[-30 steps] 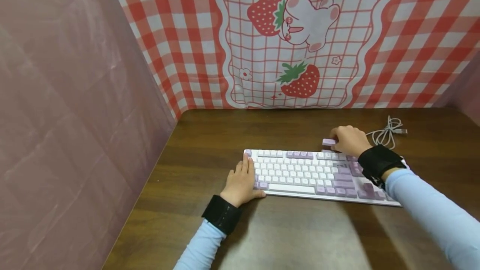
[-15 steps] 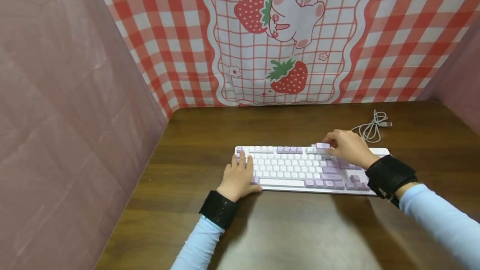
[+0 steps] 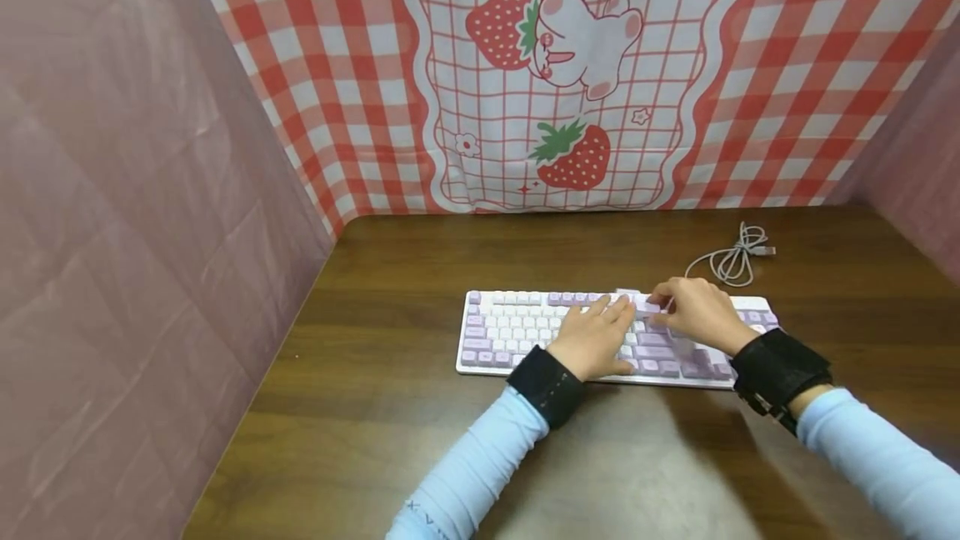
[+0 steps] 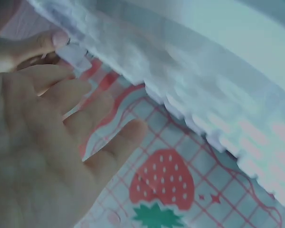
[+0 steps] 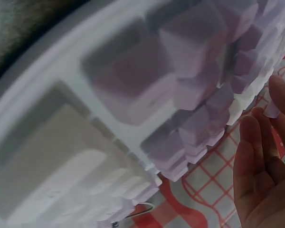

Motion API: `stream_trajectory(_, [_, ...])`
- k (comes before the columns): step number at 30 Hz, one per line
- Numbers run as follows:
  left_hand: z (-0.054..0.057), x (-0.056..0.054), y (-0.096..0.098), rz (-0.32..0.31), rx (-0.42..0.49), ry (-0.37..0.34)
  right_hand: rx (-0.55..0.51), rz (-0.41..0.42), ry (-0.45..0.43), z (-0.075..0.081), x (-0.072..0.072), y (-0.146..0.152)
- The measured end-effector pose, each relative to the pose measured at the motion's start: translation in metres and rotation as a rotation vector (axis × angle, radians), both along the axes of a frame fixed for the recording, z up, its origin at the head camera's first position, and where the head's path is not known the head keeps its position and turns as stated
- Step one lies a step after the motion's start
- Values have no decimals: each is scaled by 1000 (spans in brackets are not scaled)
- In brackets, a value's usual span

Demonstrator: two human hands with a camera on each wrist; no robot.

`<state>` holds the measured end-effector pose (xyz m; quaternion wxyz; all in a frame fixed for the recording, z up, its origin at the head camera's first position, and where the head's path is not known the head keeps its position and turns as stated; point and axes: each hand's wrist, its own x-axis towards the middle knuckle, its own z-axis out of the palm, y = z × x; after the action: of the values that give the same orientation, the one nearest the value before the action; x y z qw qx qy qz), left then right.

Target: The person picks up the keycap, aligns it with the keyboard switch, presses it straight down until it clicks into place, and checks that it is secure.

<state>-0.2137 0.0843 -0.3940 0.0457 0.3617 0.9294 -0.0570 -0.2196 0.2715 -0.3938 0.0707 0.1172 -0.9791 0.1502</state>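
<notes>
A white and lilac keyboard (image 3: 517,332) lies on the brown table. My left hand (image 3: 596,340) reaches over its middle with fingers extended, fingertips close to the small piece by the top key row; in the left wrist view the left hand (image 4: 52,128) has its fingers spread. My right hand (image 3: 697,311) is over the keyboard's upper right part. Between its thumb and fingers it pinches a small pale lilac rectangular piece (image 3: 647,305), mostly hidden by the fingers in the right wrist view; I cannot tell its exact kind.
A coiled pale cable (image 3: 738,261) with a USB plug lies behind the keyboard on the right. A red and white checked cloth (image 3: 352,107) with strawberries hangs at the table's back edge. A pink curtain (image 3: 135,232) stands on the left.
My left hand has left the keyboard's left end and moved right to its middle. My right hand has brought the lilac piece from behind the top edge onto the top key row.
</notes>
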Motion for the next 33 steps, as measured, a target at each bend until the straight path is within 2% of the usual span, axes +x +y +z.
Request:
stream_trajectory(6, [-2, -1, 23, -31, -34, 11, -4, -24, -3, -4, 1, 8])
stream_trajectory(11, [-3, -2, 29, -14, -36, 15, -14, -41, -4, -6, 1, 10])
stream_trajectory(18, [-6, -5, 31, 2, -24, -32, -25, -75, -44, -8, 0, 12])
stream_trajectory(28, [-7, -6, 27, 11, -10, -51, -23, 7, -49, -8, -1, 12])
stream_trajectory(33, [-6, -5, 25, 4, 1, -61, -38, -5, -12, -10, -2, 12])
